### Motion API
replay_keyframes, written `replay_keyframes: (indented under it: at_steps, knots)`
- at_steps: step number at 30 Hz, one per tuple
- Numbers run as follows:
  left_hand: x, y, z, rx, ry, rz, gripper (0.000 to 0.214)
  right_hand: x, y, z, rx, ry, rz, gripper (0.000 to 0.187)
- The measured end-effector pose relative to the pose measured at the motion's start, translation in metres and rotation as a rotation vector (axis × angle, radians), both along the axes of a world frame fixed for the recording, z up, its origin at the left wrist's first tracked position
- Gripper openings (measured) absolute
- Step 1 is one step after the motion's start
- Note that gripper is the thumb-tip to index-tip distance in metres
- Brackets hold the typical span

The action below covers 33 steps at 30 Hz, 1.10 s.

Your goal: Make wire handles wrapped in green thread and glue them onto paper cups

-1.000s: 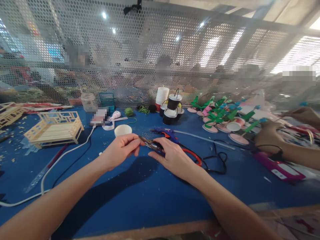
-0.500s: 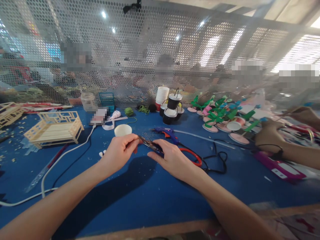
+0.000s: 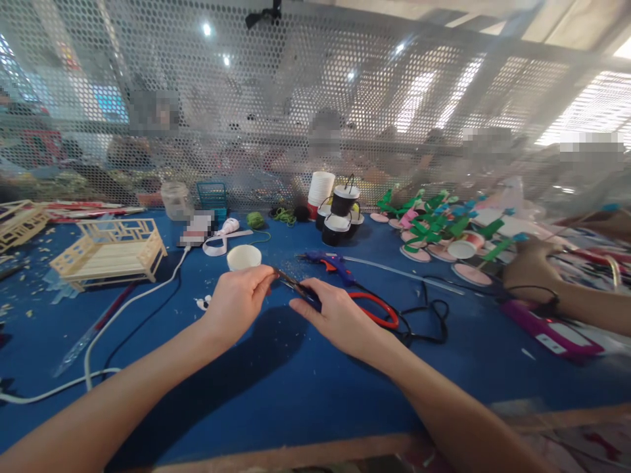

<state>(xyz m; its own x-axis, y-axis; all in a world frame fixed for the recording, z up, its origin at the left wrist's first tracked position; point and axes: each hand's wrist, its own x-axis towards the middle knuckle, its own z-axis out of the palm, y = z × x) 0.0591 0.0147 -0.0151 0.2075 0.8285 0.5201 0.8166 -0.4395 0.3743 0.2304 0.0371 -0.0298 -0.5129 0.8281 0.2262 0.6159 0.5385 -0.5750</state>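
Note:
Over the middle of the blue table, my right hand (image 3: 335,309) is closed round a dark-handled metal hand tool (image 3: 309,294) that looks like pliers; its tip points left toward my other hand. The fingertips of my left hand (image 3: 242,294) are pinched together at that tip, and what they hold is too small to make out. Just behind my left hand stands a white paper cup (image 3: 245,255). Small white and black pieces (image 3: 204,302) lie left of that hand. A blue glue gun (image 3: 332,263) rests behind my right hand, with a red ring (image 3: 378,309) beside it.
Small black buckets (image 3: 336,230) and stacked cups (image 3: 321,189) stand at the back. Green paper plants (image 3: 428,230) crowd the right, near another person's hand (image 3: 530,269) and a purple power strip (image 3: 549,328). A wooden miniature bed (image 3: 111,253) and white cable (image 3: 133,299) lie left.
My two hands stay nearly where they were, with the tool's tip still at my left fingertips. The tool has turned slightly, and more of the small white and black pieces shows.

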Motion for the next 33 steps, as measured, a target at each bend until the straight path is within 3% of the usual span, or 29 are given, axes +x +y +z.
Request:
replay_keyframes:
  at_steps: [11, 16, 20, 23, 28, 30, 33]
  knots:
    - [0.001, 0.000, 0.005, -0.228, -0.093, -0.006, 0.026, 0.004, 0.002, 0.002, -0.020, 0.007, 0.002, 0.030]
    - [-0.011, 0.005, 0.023, -0.213, -0.389, 0.065, 0.013, 0.011, 0.000, 0.008, 0.014, -0.074, -0.053, 0.044]
    - [-0.021, 0.007, 0.035, -0.115, -0.702, -0.025, 0.007, -0.003, -0.015, -0.003, 0.116, -0.283, 0.109, 0.050]
    - [-0.024, 0.007, 0.039, -0.068, -0.817, -0.077, 0.005, -0.019, -0.026, -0.017, 0.226, -0.398, 0.205, 0.059]
    - [-0.018, 0.009, 0.041, -0.073, -0.886, -0.120, 0.004, -0.031, -0.026, -0.038, 0.286, -0.415, 0.190, 0.071]
    - [-0.014, 0.010, 0.044, -0.096, -0.936, -0.155, 0.004, -0.029, -0.023, -0.039, 0.266, -0.402, 0.157, 0.074]
    - [-0.010, 0.011, 0.051, -0.172, -1.040, -0.233, 0.003, -0.021, -0.017, -0.025, 0.187, -0.368, 0.218, 0.073]
